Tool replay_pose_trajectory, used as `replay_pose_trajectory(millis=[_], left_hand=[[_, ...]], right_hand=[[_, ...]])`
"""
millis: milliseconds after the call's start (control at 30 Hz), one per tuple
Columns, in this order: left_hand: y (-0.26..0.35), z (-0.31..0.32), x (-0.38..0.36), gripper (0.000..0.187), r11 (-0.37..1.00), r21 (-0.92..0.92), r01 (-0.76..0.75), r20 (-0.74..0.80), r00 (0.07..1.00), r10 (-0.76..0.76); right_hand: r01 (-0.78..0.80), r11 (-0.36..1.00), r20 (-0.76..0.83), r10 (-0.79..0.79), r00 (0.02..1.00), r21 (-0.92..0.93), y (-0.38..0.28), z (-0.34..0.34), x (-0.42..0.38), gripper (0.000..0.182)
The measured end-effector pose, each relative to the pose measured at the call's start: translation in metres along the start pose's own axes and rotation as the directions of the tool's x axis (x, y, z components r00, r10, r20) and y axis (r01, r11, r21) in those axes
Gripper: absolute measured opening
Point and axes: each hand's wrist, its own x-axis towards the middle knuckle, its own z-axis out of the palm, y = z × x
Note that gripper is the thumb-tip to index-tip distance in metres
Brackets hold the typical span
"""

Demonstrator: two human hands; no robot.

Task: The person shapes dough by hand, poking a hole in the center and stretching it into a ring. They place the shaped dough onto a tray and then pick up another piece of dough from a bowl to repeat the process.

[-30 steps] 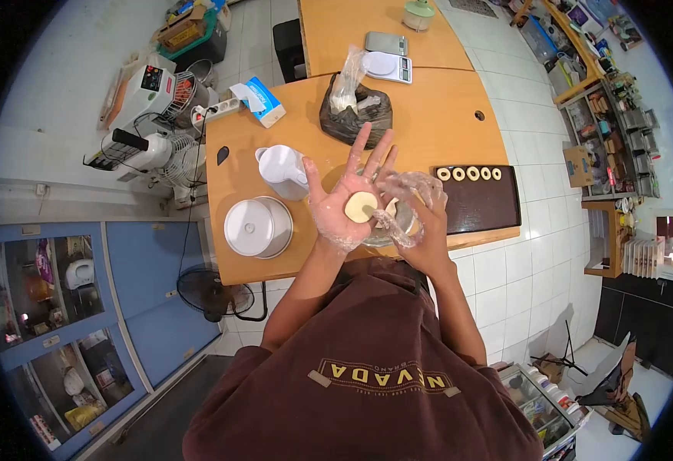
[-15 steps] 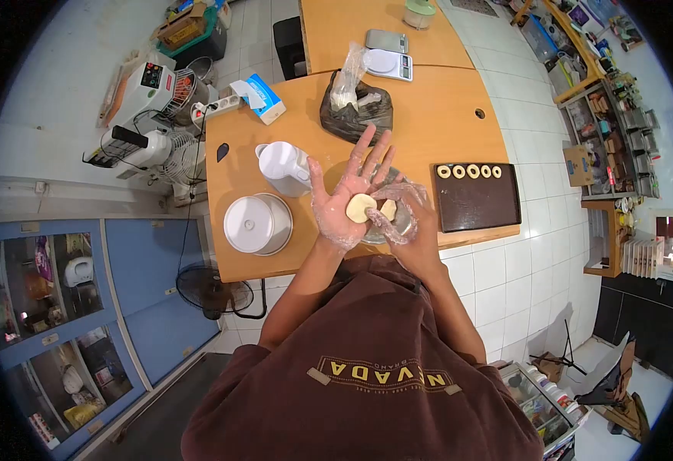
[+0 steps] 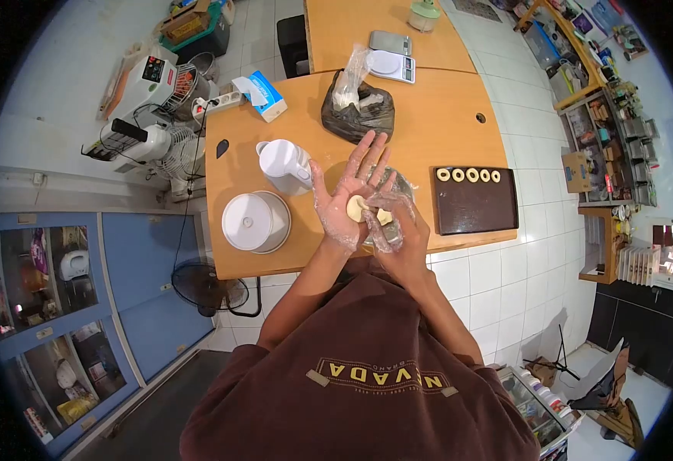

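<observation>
We see the dough disc [image 3: 356,207] only in part, our right hand [image 3: 391,223] covering its near edge. The bowl [image 3: 405,188] beneath both hands is mostly hidden. The scale [image 3: 392,65] display is too small to read.

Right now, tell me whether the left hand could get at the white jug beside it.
Probably yes, but not freely: the left hand lies open with a dough piece on its palm. The white jug stands just beside it on the table, nothing between.
</observation>
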Motion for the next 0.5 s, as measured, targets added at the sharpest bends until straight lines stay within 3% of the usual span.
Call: replay_pose_trajectory(millis=[133,500], left_hand=[[-0.0020,-0.0032,0.0015,0.105,0.999,0.023,-0.039,-0.016,0.999,0.040],[-0.0023,-0.0020,0.0087,0.107,0.995,0.045,-0.083,-0.088,0.992,0.087]], right_hand=[[0.086,0.996,0.007,-0.086,0.996,0.005,-0.0042,0.0018,0.0026,0.035],[0.123,0.992,0.002,-0.124,0.992,0.022,-0.0044,0.0042,-0.0012,0.040]])
